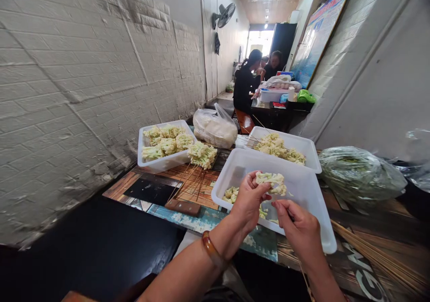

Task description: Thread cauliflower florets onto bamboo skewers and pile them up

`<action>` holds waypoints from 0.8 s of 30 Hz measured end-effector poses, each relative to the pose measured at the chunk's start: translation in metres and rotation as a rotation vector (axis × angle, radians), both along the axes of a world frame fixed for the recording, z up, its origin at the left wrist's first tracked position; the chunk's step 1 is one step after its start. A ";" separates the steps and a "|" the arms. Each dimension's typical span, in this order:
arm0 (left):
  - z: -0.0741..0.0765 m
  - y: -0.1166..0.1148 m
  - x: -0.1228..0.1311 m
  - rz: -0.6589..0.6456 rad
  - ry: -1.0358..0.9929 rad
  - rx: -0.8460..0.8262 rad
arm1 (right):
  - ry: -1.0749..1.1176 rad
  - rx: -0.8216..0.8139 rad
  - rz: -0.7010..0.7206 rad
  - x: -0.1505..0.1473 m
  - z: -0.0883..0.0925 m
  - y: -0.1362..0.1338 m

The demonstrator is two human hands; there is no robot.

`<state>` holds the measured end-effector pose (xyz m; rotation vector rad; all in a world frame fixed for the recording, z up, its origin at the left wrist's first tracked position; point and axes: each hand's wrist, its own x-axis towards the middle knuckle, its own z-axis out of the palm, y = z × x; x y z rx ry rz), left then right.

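Pale cauliflower florets (273, 183) are pinched between the thumb and fingers of my left hand (248, 200), above the front white plastic tub (311, 199). Just right of and below them, my right hand (300, 226) is closed on a thin wooden skewer (303, 273), whose end trails down beside the wrist. Its fingertips are close to the florets; whether the skewer's tip touches them I cannot tell. Loose cauliflower pieces (231, 195) lie in the tub, partly hidden by my left hand.
Skewered cauliflower fills a left tub (164, 164) and a back tub (314, 158); one bundle (202, 155) lies on the table. Nearby are a wooden knife handle (183, 207), bare skewers (379, 252), a white bag (215, 127) and a green-filled bag (363, 176). People sit behind.
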<state>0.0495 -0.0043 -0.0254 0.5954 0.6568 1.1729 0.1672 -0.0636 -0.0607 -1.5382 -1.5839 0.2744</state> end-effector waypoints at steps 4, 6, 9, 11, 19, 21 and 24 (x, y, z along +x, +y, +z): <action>-0.003 0.002 0.004 0.009 -0.019 -0.024 | -0.038 0.032 -0.004 -0.002 0.002 -0.001; -0.005 0.001 0.006 0.010 -0.029 -0.010 | -0.048 0.037 -0.014 -0.003 0.003 -0.002; -0.006 -0.002 0.009 0.005 -0.031 0.041 | -0.055 0.039 -0.031 -0.003 0.004 -0.003; -0.007 -0.003 0.010 0.003 -0.037 0.072 | -0.064 0.055 -0.033 -0.002 0.003 -0.002; -0.002 0.003 0.005 0.054 -0.017 0.014 | -0.070 0.071 -0.010 0.001 0.001 0.001; 0.000 0.005 0.004 0.057 -0.008 0.013 | -0.066 0.074 0.006 0.000 0.002 0.000; 0.002 0.004 0.005 0.056 -0.011 0.003 | -0.068 0.070 0.016 0.000 0.002 0.000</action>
